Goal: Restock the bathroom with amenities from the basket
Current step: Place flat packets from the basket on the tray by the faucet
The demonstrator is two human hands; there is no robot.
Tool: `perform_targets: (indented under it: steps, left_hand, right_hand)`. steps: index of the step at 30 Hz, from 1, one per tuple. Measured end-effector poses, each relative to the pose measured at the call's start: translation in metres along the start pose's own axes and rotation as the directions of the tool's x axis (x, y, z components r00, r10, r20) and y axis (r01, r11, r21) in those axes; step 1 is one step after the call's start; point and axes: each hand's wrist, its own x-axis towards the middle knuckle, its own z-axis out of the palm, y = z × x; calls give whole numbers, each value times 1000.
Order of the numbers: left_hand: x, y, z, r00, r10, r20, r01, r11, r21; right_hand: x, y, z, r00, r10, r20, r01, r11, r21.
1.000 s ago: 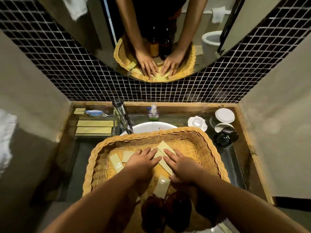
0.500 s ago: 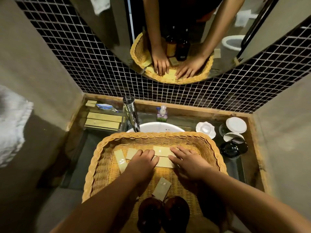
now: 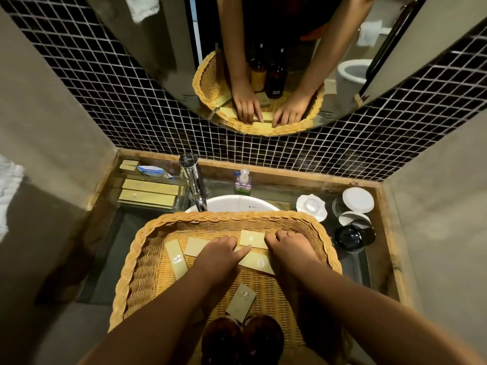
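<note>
Left grip (image 3: 221, 255), right grip (image 3: 290, 248) flat, unclenched, on packets (image 3: 251, 238) by basket (image 3: 237, 216) far rim. Likely light, slick; pinch long edges.

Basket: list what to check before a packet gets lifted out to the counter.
1. Basket support: cannot tell. It covers most of the sink, and its underside is hidden.
2. Grip on a packet: not ok. The left hand and right hand only touch the far packets; none is pinched.
3. A free packet to take: ok. The near packet lies alone, untouched.
4. Bottles out of the way: ok. They stand at the near rim, nearer than both hands.
5. Room in the tray: cannot tell. It already holds long boxes.
</note>
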Motion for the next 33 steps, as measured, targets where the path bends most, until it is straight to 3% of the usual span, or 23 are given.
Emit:
perform_targets:
  steps: [5,9,13,18,21,25,33]
  left_hand:
    - [-20,-27,-16,998,-33,-49,33,999,14]
    - [-44,-49,-49,989,-138,-57,132,986,-102]
    - [-82,-84,-70,967,-161,-195,162,987,-7]
    - [-116,-140,-80,922,-295,-251,319,946,60]
    - [-123,-162,-83,900,-376,-219,388,922,12]
    - [-121,-178,-78,888,-433,-157,448,891,71]
    - [-108,-204,-53,875,-483,-42,484,868,114]
  right_hand:
    - [0,-1,-2,999,-50,-4,50,999,10]
    - [-6,-8,-12,992,-93,-81,95,995,16]
    - [-14,-17,-38,983,-67,-174,78,995,58]
    - [-16,-38,-82,956,-100,-276,86,994,-60]
    - [-9,-52,-105,930,-119,-348,94,992,-90]
    - [10,-69,-126,901,-145,-408,98,986,-135]
    - [34,-100,-130,899,-137,-415,96,988,-118]
